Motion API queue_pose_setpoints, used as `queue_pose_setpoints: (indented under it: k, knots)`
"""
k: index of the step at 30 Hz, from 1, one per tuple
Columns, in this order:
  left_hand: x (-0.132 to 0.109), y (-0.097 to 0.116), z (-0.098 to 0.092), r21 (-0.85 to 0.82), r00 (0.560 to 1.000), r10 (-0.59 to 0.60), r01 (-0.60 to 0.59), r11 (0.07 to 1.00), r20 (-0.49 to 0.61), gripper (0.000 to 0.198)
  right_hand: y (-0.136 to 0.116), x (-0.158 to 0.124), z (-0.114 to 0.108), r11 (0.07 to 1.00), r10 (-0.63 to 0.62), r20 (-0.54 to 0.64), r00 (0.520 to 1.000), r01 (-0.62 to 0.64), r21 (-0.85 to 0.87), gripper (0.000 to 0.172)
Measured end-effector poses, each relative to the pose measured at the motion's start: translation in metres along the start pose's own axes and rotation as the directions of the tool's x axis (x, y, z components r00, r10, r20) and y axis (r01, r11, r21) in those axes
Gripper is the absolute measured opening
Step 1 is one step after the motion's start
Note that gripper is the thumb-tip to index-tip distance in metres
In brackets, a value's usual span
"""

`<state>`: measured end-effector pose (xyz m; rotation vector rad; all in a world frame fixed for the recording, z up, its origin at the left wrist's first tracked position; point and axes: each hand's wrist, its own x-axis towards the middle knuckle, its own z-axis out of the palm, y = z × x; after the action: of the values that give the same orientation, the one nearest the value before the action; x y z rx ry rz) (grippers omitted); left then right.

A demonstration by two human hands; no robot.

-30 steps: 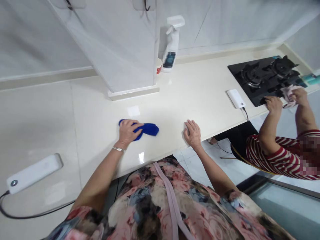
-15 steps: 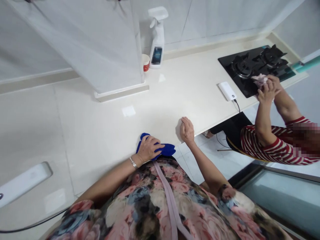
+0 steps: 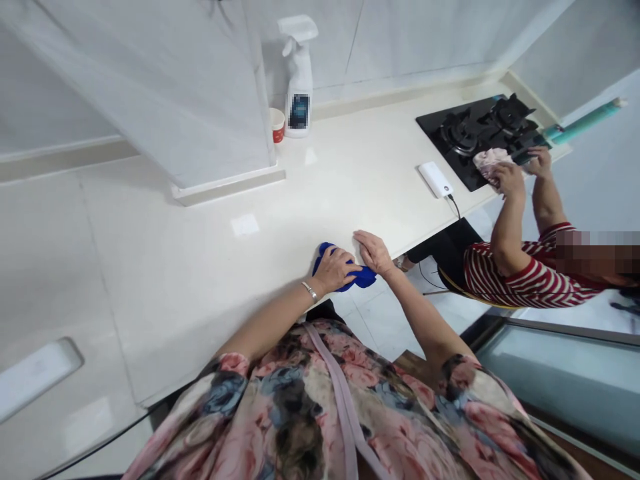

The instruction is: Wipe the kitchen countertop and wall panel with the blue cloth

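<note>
My left hand presses on a crumpled blue cloth at the front edge of the white countertop. Its fingers curl over the cloth, and part of the cloth hangs past the edge. Right beside it, my right hand rests at the counter's edge with fingers stretched out and holding nothing. The right end of the cloth lies close against this hand; whether they touch I cannot tell.
A white spray bottle and a paper cup stand by the wall corner. A white power bank with a cable lies near the black gas stove. There a person in stripes holds a pinkish cloth. Another white device lies left.
My left hand has slid the blue cloth rightward along the counter edge, up to my right hand. My right hand stays at the edge. The other person's hands have moved apart over the stove.
</note>
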<state>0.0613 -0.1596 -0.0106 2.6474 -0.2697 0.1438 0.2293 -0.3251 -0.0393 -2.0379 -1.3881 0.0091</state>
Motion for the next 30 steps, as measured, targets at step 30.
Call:
queue_pose_setpoints:
  k: [30]
  knots:
    - [-0.190,0.028,-0.015,0.065,0.924,-0.308,0.330,0.942,-0.226,0.027,0.008,-0.012,0.001,0.990,-0.110,-0.101,0.989,0.100,-0.104,0.044]
